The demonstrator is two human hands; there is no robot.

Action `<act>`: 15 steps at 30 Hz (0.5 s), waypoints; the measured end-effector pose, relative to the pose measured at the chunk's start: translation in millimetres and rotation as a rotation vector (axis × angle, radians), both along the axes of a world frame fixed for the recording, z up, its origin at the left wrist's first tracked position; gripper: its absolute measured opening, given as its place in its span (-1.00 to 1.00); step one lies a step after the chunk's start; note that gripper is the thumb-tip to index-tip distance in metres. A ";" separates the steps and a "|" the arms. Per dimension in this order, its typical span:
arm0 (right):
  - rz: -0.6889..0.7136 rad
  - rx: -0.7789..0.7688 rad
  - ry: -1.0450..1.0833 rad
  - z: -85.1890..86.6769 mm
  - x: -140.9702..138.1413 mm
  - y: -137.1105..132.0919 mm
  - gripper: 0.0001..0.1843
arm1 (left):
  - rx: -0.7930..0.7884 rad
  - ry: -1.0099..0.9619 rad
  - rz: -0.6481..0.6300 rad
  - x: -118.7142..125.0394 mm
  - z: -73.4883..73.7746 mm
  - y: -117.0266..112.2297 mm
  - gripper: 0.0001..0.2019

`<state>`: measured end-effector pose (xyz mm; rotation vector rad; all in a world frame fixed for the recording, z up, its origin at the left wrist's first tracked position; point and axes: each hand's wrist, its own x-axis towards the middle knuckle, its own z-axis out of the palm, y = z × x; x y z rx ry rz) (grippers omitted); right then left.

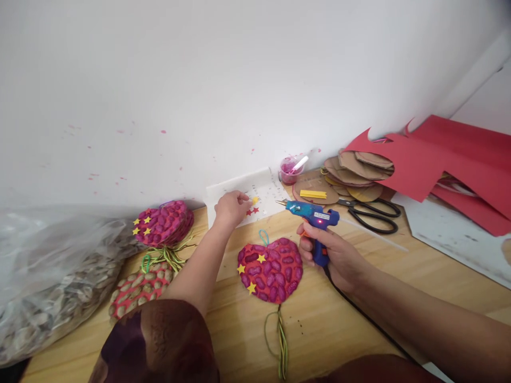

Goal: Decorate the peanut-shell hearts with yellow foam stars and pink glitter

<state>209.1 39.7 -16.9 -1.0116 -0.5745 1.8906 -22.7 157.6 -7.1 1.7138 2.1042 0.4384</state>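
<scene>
My right hand (331,250) grips a blue hot glue gun (315,215), fingers wrapped round its handle and its metal nozzle pointing left. A small red light glows on its side. Over a white sheet of paper (275,199), the fingertips of my left hand (231,208) pinch at a small yellow star (255,200). Red stars (253,211) lie on the paper just below those fingers. Between my forearms rests a heart-shaped ornament (271,271) covered in magenta shell-like pieces, with several yellow stars on its left side, a teal loop on top and a green string tassel (281,340) below.
Stacked magenta ornaments (163,223) and one with unpainted pieces (139,290) lie left, beside a clear plastic bag (80,287). Behind are a pink paint cup (291,170) and cardboard pieces (359,167). Black-handled scissors (375,215) and red paper (423,159) lie right. A black cord trails from the glue gun.
</scene>
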 end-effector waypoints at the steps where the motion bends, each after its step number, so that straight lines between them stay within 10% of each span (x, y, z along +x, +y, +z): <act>1: 0.000 -0.004 0.001 0.1 0.1 0.0 -0.56 | -0.003 0.000 0.005 0.9 -0.1 1.3 -0.84; 15: 0.017 -0.014 -0.005 3.4 -0.1 0.8 -0.53 | 0.044 -0.124 -0.010 -2.1 -3.3 2.5 -0.94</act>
